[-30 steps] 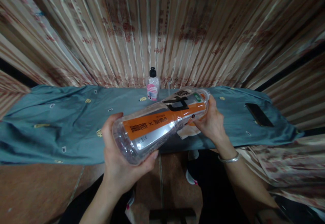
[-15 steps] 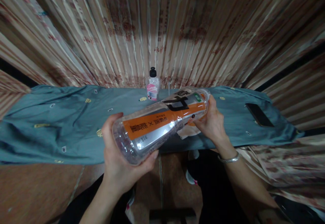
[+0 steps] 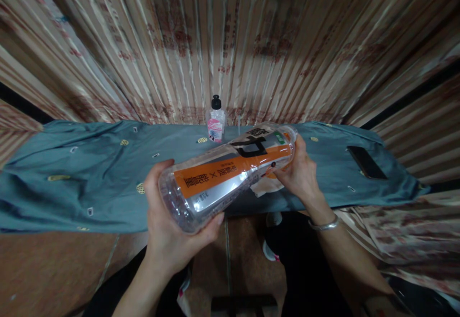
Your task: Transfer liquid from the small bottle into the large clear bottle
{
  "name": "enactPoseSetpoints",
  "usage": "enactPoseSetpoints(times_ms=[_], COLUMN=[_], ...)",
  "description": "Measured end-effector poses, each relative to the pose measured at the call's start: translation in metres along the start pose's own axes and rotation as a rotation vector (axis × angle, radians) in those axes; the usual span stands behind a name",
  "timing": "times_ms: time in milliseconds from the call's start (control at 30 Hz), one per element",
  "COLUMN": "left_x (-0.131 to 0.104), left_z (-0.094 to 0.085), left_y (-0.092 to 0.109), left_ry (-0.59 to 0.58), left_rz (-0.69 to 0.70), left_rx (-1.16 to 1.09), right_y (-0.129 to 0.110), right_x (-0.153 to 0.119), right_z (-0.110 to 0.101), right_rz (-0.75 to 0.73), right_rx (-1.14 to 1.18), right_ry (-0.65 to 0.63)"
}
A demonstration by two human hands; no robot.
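A large clear plastic bottle (image 3: 230,173) with an orange and silver label is held tilted above the cloth-covered table. Its near-left end rests in my left hand (image 3: 172,226), fingers and thumb wrapped round it. My right hand (image 3: 300,168) grips the far-right end, which hides part of its fingers. Behind the bottle stands a small clear bottle (image 3: 216,123) with a black cap and a pink label. Something pale and flat (image 3: 266,186) lies partly hidden under the large bottle.
The table has a teal patterned cloth (image 3: 100,173). A black phone (image 3: 366,162) lies on it at the right. Striped curtains (image 3: 223,43) hang behind and at the sides. Below are the tiled floor (image 3: 46,269) and my legs.
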State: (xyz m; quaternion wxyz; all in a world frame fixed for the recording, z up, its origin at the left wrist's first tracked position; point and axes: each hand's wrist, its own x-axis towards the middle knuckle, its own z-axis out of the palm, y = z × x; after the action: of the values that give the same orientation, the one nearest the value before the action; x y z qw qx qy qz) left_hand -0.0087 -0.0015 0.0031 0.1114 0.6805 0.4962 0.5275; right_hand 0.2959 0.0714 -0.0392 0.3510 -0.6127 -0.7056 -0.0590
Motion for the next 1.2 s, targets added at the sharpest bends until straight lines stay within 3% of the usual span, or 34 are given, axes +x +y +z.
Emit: enactPoseSetpoints(times_ms=[400,600,867,1033,1200], left_x=[0.0008,-0.0003,0.0004,0.0013,0.0011], left_z=[0.0038,-0.0027,0.0042,0.0008,0.0032], left_y=[0.0041,-0.0029,0.0042,0.0014,0.0034], left_ry=[0.077,-0.012,0.082,0.009,0.066], left_rz=[0.013,0.005,-0.036,0.011,-0.048], left_rx=[0.012,0.011,-0.009,0.018,-0.013], right_y=[-0.0003,0.0013,-0.0019,-0.0022,-0.002], right_x=[-0.0002,-0.0003,0.0003,0.0006,0.0005], right_z=[0.0004,0.0019,-0.0005,-0.0009,-0.0006], right_rz=[-0.006,-0.012,-0.008,-0.001,0.002], right_rx=[0.009,0.003,-0.004,0.005,-0.003], right_ry=[0.01,0.018,0.014,0.008,0.008])
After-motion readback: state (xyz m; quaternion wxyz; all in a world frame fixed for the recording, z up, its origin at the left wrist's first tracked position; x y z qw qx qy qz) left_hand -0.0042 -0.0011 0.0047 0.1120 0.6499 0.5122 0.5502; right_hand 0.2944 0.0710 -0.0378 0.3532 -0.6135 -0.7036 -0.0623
